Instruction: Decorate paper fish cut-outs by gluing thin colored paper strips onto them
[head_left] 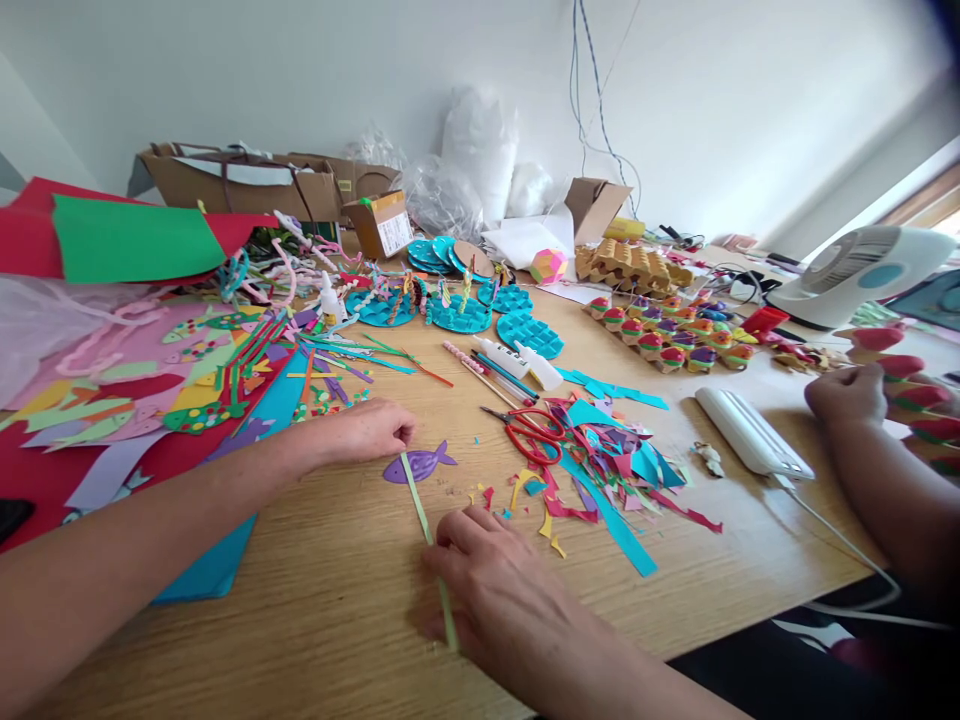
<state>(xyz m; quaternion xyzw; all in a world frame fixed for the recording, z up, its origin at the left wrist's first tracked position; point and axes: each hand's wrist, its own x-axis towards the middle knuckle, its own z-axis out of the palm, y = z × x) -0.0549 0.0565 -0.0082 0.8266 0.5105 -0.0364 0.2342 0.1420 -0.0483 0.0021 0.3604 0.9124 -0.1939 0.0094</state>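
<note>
A narrow light green paper strip (418,503) runs between my hands. My left hand (379,430) is closed, with its fingertips pinching the strip's far end. My right hand (495,580) has curled fingers around the strip nearer the table's front edge, and its thumb is partly smeared by motion. Under the far end of the strip lies a purple paper fish (435,463) with drawn lines, just below my left hand. Red-handled scissors (534,437) rest beyond my right hand, beside a pile of colored paper scraps (619,450).
Glue bottles (504,357) and pens lie mid-table. Blue discs (459,312) stand behind them. Paper fish and sheets (199,415) cover the left. A white power bank (752,435), its cable and another person's hand (847,395) holding a painted egg carton (919,398) are at right.
</note>
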